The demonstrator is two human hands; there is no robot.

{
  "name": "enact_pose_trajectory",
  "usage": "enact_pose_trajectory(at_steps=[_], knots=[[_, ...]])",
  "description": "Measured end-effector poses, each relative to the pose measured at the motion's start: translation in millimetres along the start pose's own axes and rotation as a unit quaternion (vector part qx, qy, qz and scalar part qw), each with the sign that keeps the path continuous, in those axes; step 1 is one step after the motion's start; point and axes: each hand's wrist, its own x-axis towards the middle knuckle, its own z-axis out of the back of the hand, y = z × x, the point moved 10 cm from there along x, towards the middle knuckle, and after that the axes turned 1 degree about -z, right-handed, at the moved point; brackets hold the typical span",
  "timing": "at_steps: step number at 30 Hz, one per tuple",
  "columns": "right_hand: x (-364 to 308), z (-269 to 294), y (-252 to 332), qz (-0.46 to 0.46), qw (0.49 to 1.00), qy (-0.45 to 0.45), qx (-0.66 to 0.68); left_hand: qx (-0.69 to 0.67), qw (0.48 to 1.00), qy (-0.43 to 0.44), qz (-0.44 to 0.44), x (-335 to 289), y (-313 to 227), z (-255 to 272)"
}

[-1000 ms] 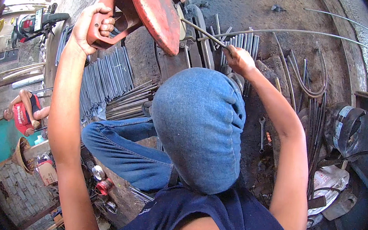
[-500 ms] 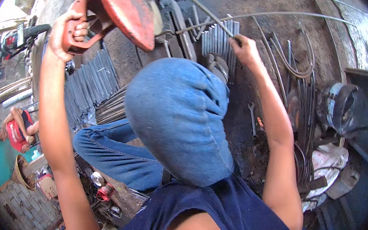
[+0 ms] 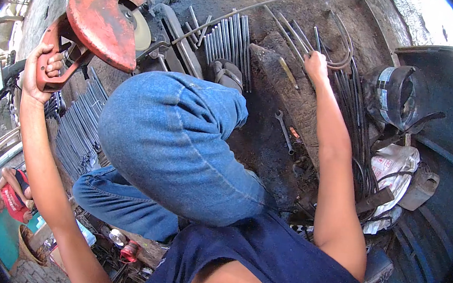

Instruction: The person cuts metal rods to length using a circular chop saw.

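On the left, my left hand is wrapped round the handle of a cut-off saw with a worn red guard. Its pale disc shows beside the saw's vise. A long thin rod runs from the vise toward the upper right. My right hand reaches down to the right and is closed around a metal rod among several straight and bent ones; the fingertips are partly hidden. Close by lies a short yellowish piece on a plank.
Cut bars lie in a row beyond my foot. More rods are stacked at the left. A wrench lies right of my knee. Coiled strapping and a white sack stand at the right. Another person sits far left.
My right hand has moved right, from a rod near the cut bars to the loose rods, and no longer holds that first rod. My left hand stays on the saw handle. The view has shifted right.
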Motion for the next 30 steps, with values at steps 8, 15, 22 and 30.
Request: enact_pose_trajectory(at_steps=[8,15,22,30], knots=[[55.4,-50.3,20.3,-0.018,0.999,0.038,-0.004,0.003,1.000,-0.003,0.014,3.8,-0.1,8.6],[64.4,-65.9,17.4,-0.056,0.994,0.089,0.015,0.005,1.000,-0.008,0.017,6.5,-2.1,18.2],[59.8,-59.3,16.7,-0.117,0.985,0.129,0.022,0.000,1.000,0.003,0.019,9.3,-3.2,20.3],[56.5,-64.9,11.2,-0.155,0.979,0.126,0.038,0.006,1.000,-0.010,0.023,6.2,-1.5,17.1]])
